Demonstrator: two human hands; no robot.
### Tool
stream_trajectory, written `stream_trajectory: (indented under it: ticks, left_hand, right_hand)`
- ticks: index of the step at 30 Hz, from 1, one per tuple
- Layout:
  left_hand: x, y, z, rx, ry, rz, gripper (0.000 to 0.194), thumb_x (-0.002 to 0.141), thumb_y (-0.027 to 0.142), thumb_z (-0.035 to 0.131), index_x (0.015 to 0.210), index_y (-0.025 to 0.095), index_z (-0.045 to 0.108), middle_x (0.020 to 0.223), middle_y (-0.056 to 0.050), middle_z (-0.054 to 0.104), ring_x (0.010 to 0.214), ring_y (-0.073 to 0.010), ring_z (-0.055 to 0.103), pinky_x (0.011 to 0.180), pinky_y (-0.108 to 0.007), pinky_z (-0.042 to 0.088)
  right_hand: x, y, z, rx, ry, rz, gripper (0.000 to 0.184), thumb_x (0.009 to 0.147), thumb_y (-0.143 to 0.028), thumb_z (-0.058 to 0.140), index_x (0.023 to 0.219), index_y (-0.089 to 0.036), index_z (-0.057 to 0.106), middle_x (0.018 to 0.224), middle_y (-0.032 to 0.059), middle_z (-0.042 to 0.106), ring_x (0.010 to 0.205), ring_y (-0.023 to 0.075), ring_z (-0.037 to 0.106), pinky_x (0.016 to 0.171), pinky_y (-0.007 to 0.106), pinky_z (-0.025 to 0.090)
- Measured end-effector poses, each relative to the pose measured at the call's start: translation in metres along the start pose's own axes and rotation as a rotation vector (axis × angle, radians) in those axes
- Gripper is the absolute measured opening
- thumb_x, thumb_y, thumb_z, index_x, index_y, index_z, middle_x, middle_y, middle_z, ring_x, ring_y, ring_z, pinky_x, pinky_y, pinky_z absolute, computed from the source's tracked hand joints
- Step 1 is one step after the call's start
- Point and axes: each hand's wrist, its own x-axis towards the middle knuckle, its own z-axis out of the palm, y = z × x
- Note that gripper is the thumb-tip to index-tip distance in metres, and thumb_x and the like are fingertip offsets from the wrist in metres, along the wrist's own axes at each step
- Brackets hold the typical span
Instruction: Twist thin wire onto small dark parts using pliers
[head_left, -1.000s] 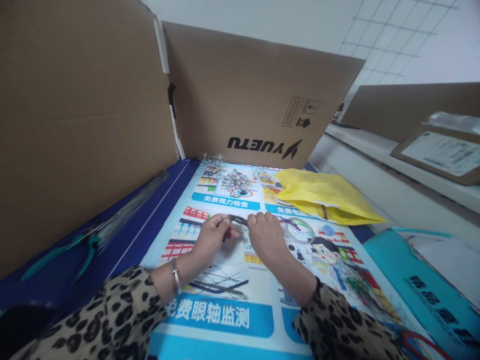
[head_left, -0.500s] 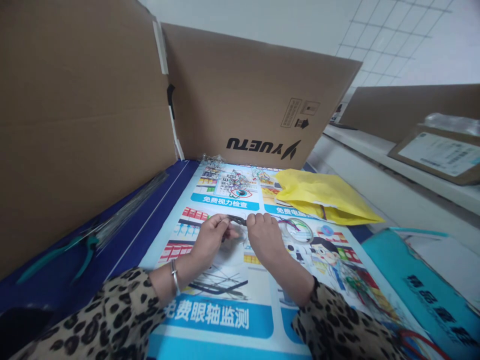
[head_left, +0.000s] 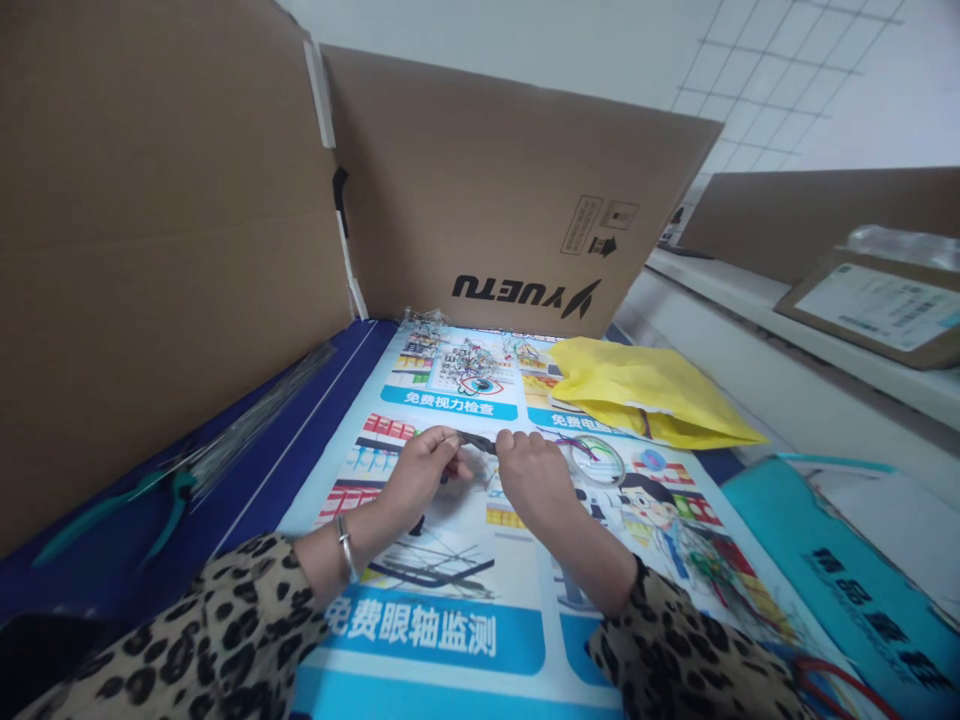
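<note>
My left hand (head_left: 424, 472) and my right hand (head_left: 534, 477) meet above a printed poster (head_left: 420, 630) laid on the table. Both are pinched closed on a small dark tool or wire piece (head_left: 478, 441) that spans the gap between them; I cannot make out just what it is. A silver bangle sits on my left wrist. Leopard-print sleeves cover both forearms. A clear roll of tape (head_left: 598, 460) lies just right of my right hand.
Cardboard walls (head_left: 487, 190) stand behind and to the left. Teal-handled pliers (head_left: 120, 505) and a bundle of thin wires (head_left: 255, 420) lie at left on blue cloth. A yellow bag (head_left: 645, 395), small wire pieces (head_left: 469, 360) and a teal bag (head_left: 847, 580) lie around.
Both hands stay together on the small dark piece, shifting only slightly; the left hand has turned a little.
</note>
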Motion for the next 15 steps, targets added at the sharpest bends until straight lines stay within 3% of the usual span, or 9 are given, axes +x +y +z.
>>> stream_trajectory:
  ticks: [8,15]
  left_hand:
    - [0.005,-0.002,-0.009,-0.001,-0.136,-0.036,0.017,0.078,0.03,0.051,0.07,0.015,0.053,0.054,0.001,0.059,0.049,-0.0096,0.056,0.053,-0.02,0.04]
    - [0.01,-0.002,-0.015,-0.028,-0.228,-0.1,0.017,0.075,0.029,0.054,0.073,0.013,0.055,0.055,0.0,0.058,0.045,-0.0106,0.056,0.049,-0.022,0.041]
  right_hand:
    - [-0.001,0.006,-0.007,0.081,-0.16,0.005,0.018,0.079,-0.01,0.039,0.088,-0.016,0.053,0.076,0.0082,0.061,0.07,0.0196,0.059,0.055,0.026,0.037]
    - [0.005,0.019,-0.013,0.238,-0.337,-0.046,0.027,0.087,-0.037,0.034,0.091,-0.02,0.055,0.085,0.0071,0.065,0.076,0.019,0.06,0.061,0.026,0.036]
